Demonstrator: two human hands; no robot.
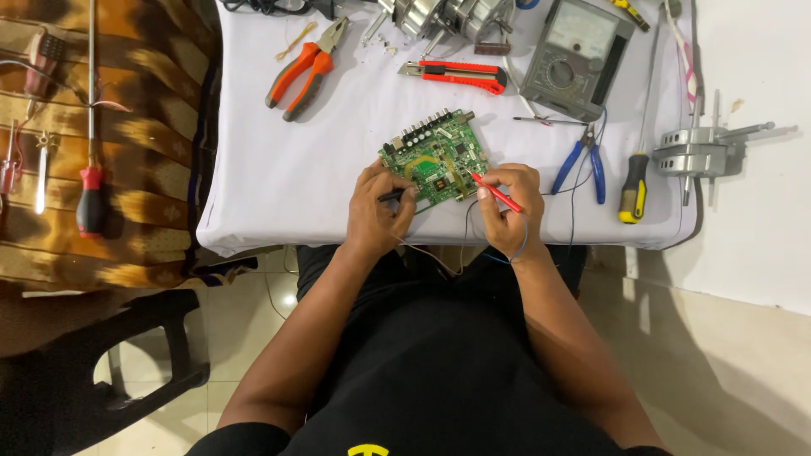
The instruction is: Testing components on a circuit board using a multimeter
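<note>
While the green circuit board (437,157) lies flat on the white-covered bench (279,169), the left hand (378,213) has its grip clenched around a black probe (394,195), whose tip meets the board's near left edge. Just to the right of that grip, the right hand (509,209) pinches a red probe (497,192) (held like a pen), its tip touching the board's near right part. Beyond the right grip lie blue-handled pliers (583,160) and a grey meter (574,56); beyond the left, a red utility knife (456,76) and orange pliers (306,69).
</note>
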